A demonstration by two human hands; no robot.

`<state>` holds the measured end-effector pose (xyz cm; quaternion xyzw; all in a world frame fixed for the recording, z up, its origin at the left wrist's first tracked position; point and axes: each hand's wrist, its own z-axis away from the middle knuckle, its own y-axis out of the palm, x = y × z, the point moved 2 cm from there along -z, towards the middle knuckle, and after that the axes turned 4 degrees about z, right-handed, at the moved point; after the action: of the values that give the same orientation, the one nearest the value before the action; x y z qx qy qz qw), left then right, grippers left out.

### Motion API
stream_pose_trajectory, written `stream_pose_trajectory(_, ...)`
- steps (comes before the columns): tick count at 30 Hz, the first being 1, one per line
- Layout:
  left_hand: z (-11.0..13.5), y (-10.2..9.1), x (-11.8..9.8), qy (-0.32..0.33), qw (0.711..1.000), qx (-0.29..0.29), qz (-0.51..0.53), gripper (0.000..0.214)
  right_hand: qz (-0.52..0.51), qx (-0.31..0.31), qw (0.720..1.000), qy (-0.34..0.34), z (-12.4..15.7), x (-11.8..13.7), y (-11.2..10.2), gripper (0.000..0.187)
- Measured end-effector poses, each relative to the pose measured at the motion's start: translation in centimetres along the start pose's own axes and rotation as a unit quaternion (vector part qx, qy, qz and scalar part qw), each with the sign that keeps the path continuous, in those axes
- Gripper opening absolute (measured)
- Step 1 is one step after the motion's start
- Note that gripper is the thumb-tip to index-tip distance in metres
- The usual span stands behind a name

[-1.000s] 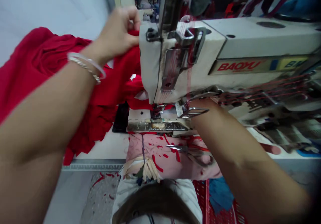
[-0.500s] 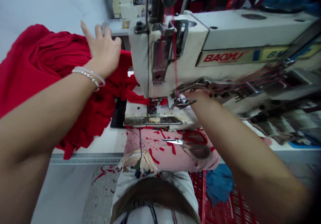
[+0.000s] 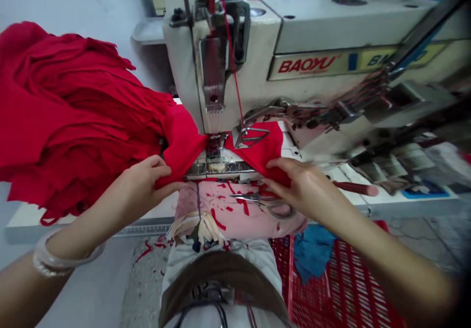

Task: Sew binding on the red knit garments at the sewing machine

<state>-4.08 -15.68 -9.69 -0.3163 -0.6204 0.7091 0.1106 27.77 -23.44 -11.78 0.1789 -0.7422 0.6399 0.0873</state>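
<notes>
A piece of red fabric (image 3: pixel 186 144) lies across the bed of the white sewing machine (image 3: pixel 312 29), passing by the presser foot (image 3: pixel 217 142). To the left of the needles, my left hand (image 3: pixel 145 181) pinches the fabric's near edge between thumb and fingers. On the opposite side my right hand (image 3: pixel 301 183) is closed on the right part of the same fabric, just in front of the wire thread guide (image 3: pixel 252 137). Scissors (image 3: pixel 248 197) with red handles rest on a pink cloth pad (image 3: pixel 257 225) between my hands, partly hidden by the right one.
A big heap of red fabric pieces (image 3: pixel 69 112) covers the table's left side. Red thread scraps litter the pad. A tool with a red handle (image 3: pixel 356 188) lies at right. Below stands a red plastic basket (image 3: pixel 353 279) with blue cloth (image 3: pixel 314 249) in it.
My left hand has come down from above the red heap and closed on the fabric. My right hand has moved out from behind the thread guide towards me, drawing fabric into view.
</notes>
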Motion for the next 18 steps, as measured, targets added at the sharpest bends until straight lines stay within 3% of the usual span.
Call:
stream_pose_trajectory(3,-0.3,0.7,-0.8,-0.019,0.992,-0.065,-0.109,0.055,0.119,0.011,0.993,-0.004,0.7,1.2,0.5,0.020)
stream_pose_trajectory(9,-0.7,0.3,-1.6,-0.093,0.987,-0.022,-0.128,0.042,0.243,-0.028,0.970,0.006,0.7,2.4,1.4,0.021)
stream_pose_trajectory(13,0.9,0.2,-0.1,-0.072,0.995,0.018,-0.063,0.039,0.193,-0.066,0.978,-0.036,1.8,1.1,1.5,0.024)
stream_pose_trajectory(16,3.4,-0.9,2.1,-0.020,0.999,-0.028,0.042,0.034,0.080,-0.108,0.989,-0.069,4.1,-0.9,-0.8,0.023)
stream_pose_trajectory(18,5.2,-2.0,4.0,-0.024,0.990,-0.072,0.119,0.028,-0.034,-0.100,0.991,-0.088,5.7,-2.1,-2.8,0.021)
